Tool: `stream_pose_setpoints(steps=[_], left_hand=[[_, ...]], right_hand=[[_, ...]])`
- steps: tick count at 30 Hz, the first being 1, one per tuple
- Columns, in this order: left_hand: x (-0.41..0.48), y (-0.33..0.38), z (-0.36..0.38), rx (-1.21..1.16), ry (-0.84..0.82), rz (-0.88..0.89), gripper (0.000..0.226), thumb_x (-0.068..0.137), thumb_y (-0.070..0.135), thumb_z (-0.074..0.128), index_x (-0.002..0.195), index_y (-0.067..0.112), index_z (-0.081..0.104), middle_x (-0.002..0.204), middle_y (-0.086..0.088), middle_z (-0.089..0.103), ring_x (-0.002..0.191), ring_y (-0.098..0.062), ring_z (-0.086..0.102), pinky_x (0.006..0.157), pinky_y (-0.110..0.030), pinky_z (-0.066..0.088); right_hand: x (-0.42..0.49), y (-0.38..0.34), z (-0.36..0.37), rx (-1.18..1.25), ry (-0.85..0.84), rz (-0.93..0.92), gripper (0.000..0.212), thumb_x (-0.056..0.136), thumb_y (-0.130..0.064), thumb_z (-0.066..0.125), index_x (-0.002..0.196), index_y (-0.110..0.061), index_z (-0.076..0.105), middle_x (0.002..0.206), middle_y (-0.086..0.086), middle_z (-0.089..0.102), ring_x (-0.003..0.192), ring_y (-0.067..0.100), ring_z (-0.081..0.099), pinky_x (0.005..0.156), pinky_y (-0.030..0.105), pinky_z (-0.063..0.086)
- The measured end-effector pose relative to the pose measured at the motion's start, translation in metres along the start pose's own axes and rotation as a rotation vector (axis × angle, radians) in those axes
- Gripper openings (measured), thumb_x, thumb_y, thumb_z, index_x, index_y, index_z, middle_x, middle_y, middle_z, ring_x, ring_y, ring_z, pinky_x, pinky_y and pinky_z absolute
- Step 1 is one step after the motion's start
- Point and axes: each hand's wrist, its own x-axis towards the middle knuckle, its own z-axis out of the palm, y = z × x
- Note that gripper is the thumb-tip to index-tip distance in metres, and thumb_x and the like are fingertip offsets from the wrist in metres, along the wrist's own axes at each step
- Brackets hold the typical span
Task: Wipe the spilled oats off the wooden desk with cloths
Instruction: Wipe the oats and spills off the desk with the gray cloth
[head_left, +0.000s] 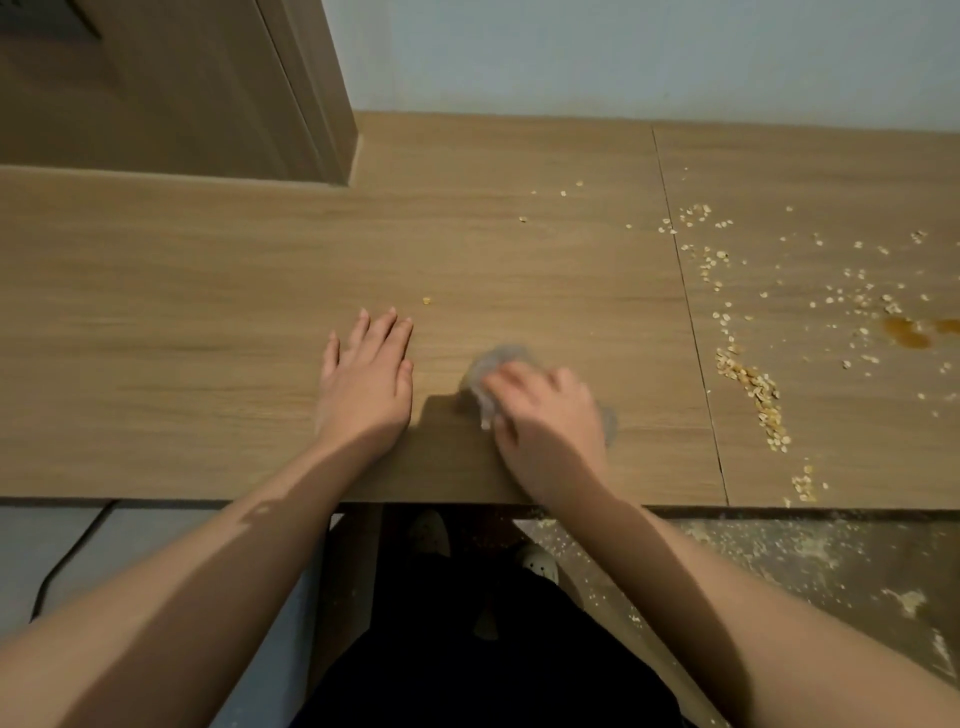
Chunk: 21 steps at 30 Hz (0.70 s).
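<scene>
While the left hand (366, 384) rests flat on the counter (208, 312) with its fingers (382, 332) straight and close together, the right hand (545, 415) grips a grey cloth (501, 364) with curled fingers near the front edge. Spilled oats (753, 387) lie well right of the cloth, beyond a panel seam (691, 312).

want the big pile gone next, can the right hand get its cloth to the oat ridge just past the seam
Probably yes: the right hand holds the grey cloth on the desk, and only bare wood and the seam lie between it and the oat ridge.
</scene>
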Motion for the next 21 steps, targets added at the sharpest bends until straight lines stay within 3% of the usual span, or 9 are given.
stream_pose_setpoints(steps=[2,3,5,7,8,12,14,18,21], left_hand=[[-0.001,-0.001,0.000,-0.002,0.010,-0.007,0.049,0.101,0.025,0.031,0.149,0.022,0.023,0.157,0.003,0.016,0.145,-0.013,0.004,0.116,-0.036,0.000],[0.000,-0.004,-0.001,0.016,0.018,-0.017,0.049,0.101,0.028,0.031,0.149,0.023,0.024,0.157,0.004,0.017,0.145,-0.013,0.005,0.115,-0.035,0.002],[0.003,-0.014,-0.006,0.070,0.045,-0.074,0.049,0.100,0.035,0.029,0.149,0.025,0.024,0.157,0.003,0.017,0.145,-0.014,0.008,0.114,-0.036,0.007],[0.007,-0.029,-0.012,0.115,0.064,-0.164,0.050,0.100,0.040,0.026,0.148,0.027,0.024,0.158,0.001,0.016,0.145,-0.017,0.009,0.114,-0.040,0.009],[0.009,-0.036,-0.014,0.129,0.060,-0.193,0.050,0.100,0.040,0.024,0.148,0.028,0.022,0.158,0.000,0.015,0.145,-0.019,0.007,0.115,-0.043,0.009],[0.010,-0.044,-0.014,0.134,0.002,-0.196,0.052,0.100,0.036,0.023,0.150,0.032,0.010,0.159,0.002,0.004,0.146,-0.020,-0.004,0.117,-0.049,0.002],[0.011,-0.044,-0.012,0.131,-0.009,-0.213,0.059,0.098,0.028,0.032,0.151,0.030,0.008,0.159,0.002,0.001,0.146,-0.019,-0.007,0.117,-0.049,0.000],[0.013,-0.045,-0.011,0.116,0.037,-0.212,0.051,0.100,0.032,0.026,0.150,0.024,0.018,0.159,0.000,0.011,0.146,-0.020,0.002,0.116,-0.048,0.005],[0.017,-0.045,-0.016,0.091,0.117,-0.171,0.045,0.099,0.029,0.036,0.141,0.017,0.040,0.151,-0.007,0.033,0.140,-0.027,0.024,0.110,-0.045,0.018]], right_hand=[[-0.007,0.010,-0.001,-0.032,-0.050,-0.222,0.021,0.083,-0.019,0.061,0.103,-0.018,0.069,0.105,0.000,0.068,0.074,0.020,0.057,0.063,0.026,0.039],[-0.002,0.023,-0.004,-0.086,-0.047,-0.212,0.024,0.079,-0.018,0.067,0.102,-0.020,0.069,0.105,0.000,0.068,0.073,0.020,0.057,0.063,0.025,0.038],[0.010,0.047,-0.011,-0.183,0.020,0.095,0.031,0.077,-0.017,0.070,0.108,-0.020,0.066,0.111,0.002,0.066,0.081,0.024,0.056,0.067,0.027,0.039],[0.020,0.053,-0.014,-0.103,0.112,0.441,0.033,0.085,-0.015,0.060,0.117,-0.018,0.062,0.119,0.004,0.062,0.095,0.026,0.051,0.075,0.031,0.038],[0.023,0.044,-0.012,-0.043,0.149,0.466,0.032,0.085,-0.013,0.058,0.117,-0.016,0.062,0.118,0.005,0.062,0.097,0.026,0.050,0.077,0.032,0.038],[0.035,-0.030,0.029,0.126,0.137,-0.042,0.023,0.082,-0.013,0.061,0.104,-0.014,0.066,0.108,0.007,0.065,0.084,0.030,0.058,0.067,0.040,0.050],[0.056,-0.057,0.049,0.171,0.129,-0.101,0.021,0.084,-0.016,0.055,0.101,-0.013,0.067,0.107,0.008,0.064,0.086,0.030,0.057,0.063,0.041,0.050],[0.103,-0.047,0.055,-0.038,0.123,0.023,0.028,0.085,-0.017,0.056,0.111,-0.023,0.066,0.117,0.003,0.062,0.093,0.029,0.054,0.071,0.033,0.040],[0.116,0.012,0.034,-0.154,0.082,0.363,0.035,0.092,-0.025,0.048,0.126,-0.031,0.052,0.134,-0.002,0.050,0.112,0.028,0.042,0.083,0.034,0.033]])
